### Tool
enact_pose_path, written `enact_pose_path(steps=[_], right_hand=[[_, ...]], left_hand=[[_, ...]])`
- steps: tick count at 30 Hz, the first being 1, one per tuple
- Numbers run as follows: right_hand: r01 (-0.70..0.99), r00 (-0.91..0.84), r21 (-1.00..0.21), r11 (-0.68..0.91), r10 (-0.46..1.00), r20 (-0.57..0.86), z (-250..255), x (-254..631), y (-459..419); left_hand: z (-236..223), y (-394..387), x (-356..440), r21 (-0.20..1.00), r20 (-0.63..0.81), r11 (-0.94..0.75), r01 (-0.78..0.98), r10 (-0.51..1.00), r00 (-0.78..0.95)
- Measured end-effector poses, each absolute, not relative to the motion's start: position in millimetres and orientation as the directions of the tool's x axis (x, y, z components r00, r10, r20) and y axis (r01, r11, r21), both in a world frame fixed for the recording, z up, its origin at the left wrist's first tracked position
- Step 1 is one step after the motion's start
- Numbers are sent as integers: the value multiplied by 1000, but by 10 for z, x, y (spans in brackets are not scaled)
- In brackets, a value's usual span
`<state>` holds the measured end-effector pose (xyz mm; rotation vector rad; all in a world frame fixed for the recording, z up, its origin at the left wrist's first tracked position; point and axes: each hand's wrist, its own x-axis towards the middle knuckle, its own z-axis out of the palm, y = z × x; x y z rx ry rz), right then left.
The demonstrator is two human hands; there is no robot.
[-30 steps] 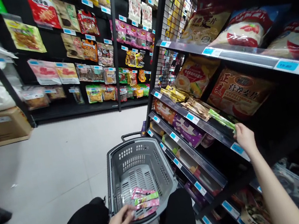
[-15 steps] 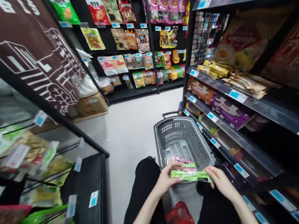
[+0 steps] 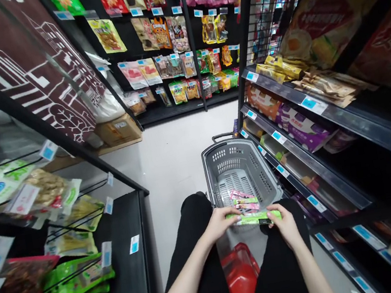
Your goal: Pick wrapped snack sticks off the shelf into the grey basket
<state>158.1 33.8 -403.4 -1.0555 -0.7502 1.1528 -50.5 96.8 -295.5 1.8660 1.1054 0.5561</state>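
A long green snack packet is held level between my two hands over the near rim of a grey shopping basket. My left hand grips its left end and my right hand grips its right end. Inside the basket lie pink and green packets of the same kind. The basket stands on the floor in front of my knees, which are in black trousers.
Black shelves with snack bags and blue price tags rise close on the right. A lower shelf unit with green packets stands on the left. A red object sits between my legs. White floor leads to a back wall of hanging snacks.
My right hand came off the right shelf with a green packet and met my left hand over the basket. The view swung left and down, then the packet sank towards the basket rim.
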Motion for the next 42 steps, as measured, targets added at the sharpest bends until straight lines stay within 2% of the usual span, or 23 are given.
enact_pose_path(steps=[5, 11, 14, 19, 23, 26, 29, 34, 42], right_hand=[[-433, 250, -901, 42, 965, -76, -4045, 1581, 334], [-593, 184, -805, -9, 972, -146, -3983, 1595, 301], [-661, 172, -750, -16, 970, -172, -3988, 1622, 297], [-743, 122, -667, -52, 970, -211, -4019, 1690, 302], [-783, 90, -621, -46, 979, -185, -3983, 1744, 275], [-690, 116, -723, -40, 979, -165, -3950, 1714, 263], [-532, 214, -844, -68, 954, -212, -3948, 1628, 286], [-383, 307, -922, -58, 934, -186, -3975, 1534, 323], [-204, 410, -978, -42, 904, -125, -3964, 1589, 456]], left_hand=[[-3012, 970, -484, 922, -173, -36, 384, 852, 493], [-3055, 976, -535, 947, -316, 203, 250, 733, 602], [-3040, 970, -576, 939, -340, 281, 199, 666, 664], [-3013, 970, -606, 876, -313, 483, -8, 579, 753], [-3031, 1025, -608, 910, -214, 397, -122, 699, 682], [-3069, 1072, -593, 968, -222, 249, 20, 823, 523], [-3113, 1106, -583, 967, -239, 179, 184, 890, 388], [-3137, 1128, -579, 940, -136, 55, 337, 966, 221], [-3162, 1165, -510, 846, 7, -45, 532, 997, 75]])
